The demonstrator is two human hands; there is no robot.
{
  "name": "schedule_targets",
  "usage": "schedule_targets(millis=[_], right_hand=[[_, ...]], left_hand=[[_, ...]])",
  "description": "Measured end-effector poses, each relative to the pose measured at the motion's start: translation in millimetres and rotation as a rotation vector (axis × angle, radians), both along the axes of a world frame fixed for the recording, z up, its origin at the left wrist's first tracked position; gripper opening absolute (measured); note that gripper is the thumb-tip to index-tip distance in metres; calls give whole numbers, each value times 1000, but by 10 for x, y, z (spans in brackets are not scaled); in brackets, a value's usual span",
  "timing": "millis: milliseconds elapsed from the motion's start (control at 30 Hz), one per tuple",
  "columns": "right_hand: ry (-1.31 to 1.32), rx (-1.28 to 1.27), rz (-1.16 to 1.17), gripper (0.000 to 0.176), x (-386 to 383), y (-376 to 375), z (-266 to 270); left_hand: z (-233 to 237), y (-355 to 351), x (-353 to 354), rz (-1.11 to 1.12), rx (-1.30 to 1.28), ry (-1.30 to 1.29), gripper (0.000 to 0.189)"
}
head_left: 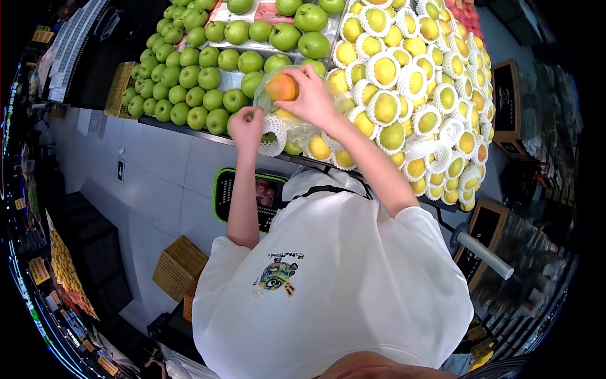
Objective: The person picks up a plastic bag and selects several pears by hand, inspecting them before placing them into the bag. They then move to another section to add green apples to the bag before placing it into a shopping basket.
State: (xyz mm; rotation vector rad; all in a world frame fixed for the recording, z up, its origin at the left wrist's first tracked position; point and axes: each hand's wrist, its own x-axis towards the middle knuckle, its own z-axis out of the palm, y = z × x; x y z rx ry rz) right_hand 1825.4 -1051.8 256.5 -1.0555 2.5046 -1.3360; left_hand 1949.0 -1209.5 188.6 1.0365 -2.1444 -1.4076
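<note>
One smooth, round, orange-blushed fruit (281, 87) sits gripped in a person's right hand (310, 98), against a thin, clear plastic bag (261, 87).
The left hand (246, 126) is curled at the bag's edge beside a white foam net (275, 144); its hold cannot be told. Beyond lie glossy green apples (189, 76) and net-wrapped yellow fruit (384, 69); a yellow sign (39, 270), far left, is too small to read.

The held fruit (281, 88) was orange with a redder blush. Apples (188, 77) on the left were green; on the right, yellow fruits (384, 71) wore white netted sleeves (421, 150). Bright green rimmed the black basket (215, 196), and a multicoloured turtle print (276, 275) marked the white shirt (341, 278).
</note>
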Motion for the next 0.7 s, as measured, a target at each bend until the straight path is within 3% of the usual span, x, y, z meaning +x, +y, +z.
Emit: schedule_targets(millis=[167, 233, 367, 467, 533, 633, 700], right_hand=[[48, 110, 128, 71, -20, -144, 7], [339, 266, 220, 70, -33, -255, -38], [363, 404, 305, 68, -99, -511, -64], [351, 509, 390, 63, -84, -671, -13], [365, 624, 390, 60, -33, -712, -77], [361, 509, 251, 48, 17, -613, -152], [367, 488, 266, 51, 15, -556, -194]], left_hand=[[-173, -250, -14, -24, 168, 205, 20], [-187, -221, -23, 3, 209, 260, 18], [-302, -265, 4, 16, 363, 394, 15], [-15, -198, -31, 102, 598, 376, 16], [59, -191, -71, 106, 616, 369, 15], [92, -211, -155, 20, 636, 444, 13], [99, -198, -185, -2, 668, 422, 12]])
